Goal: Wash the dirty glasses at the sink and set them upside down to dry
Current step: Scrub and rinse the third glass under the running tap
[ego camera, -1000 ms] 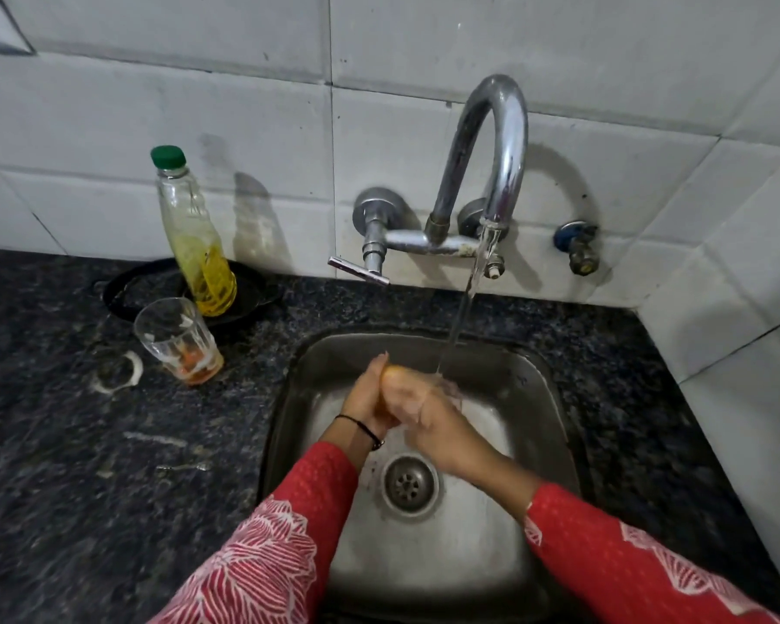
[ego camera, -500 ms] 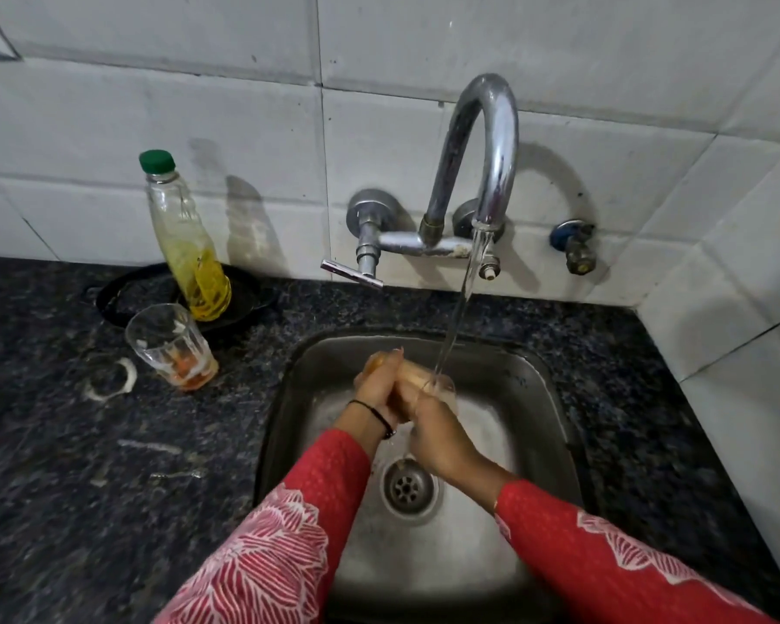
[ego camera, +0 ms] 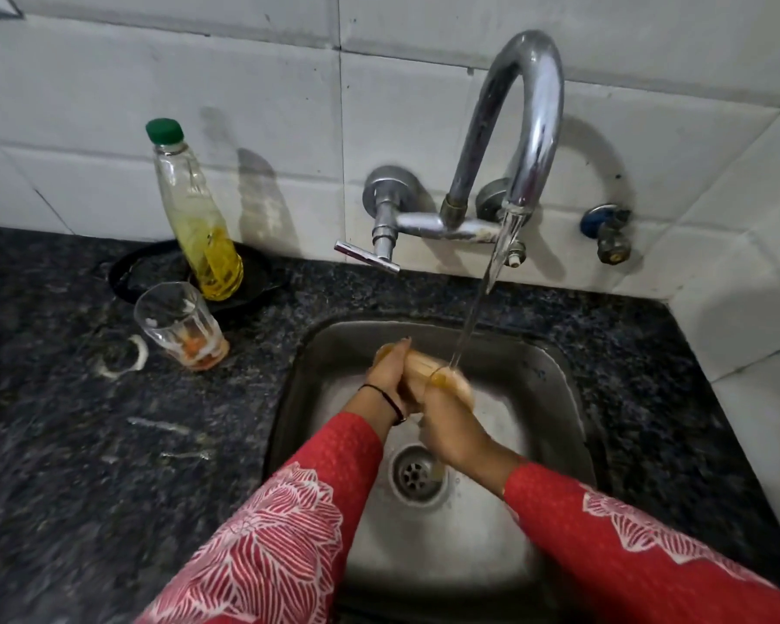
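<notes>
Glass (ego camera: 424,367) held on its side over sink (ego camera: 559,398), rim end under tap (ego camera: 530,128) stream, prob to flush orange residue; left hand (ego camera: 386,376) fingers wrap its base, right hand (ego camera: 446,425) curls round rim end. 2nd dirty glass (ego camera: 179,326) waits upright on counter (ego camera: 64,443) nr bottle (ego camera: 199,227)

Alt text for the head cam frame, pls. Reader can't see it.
Over a steel sink, the left hand and right hand hold a glass under water running from the tap. To the left, a second glass with orange residue stands upright on the dark counter, beside a green-capped bottle.
</notes>
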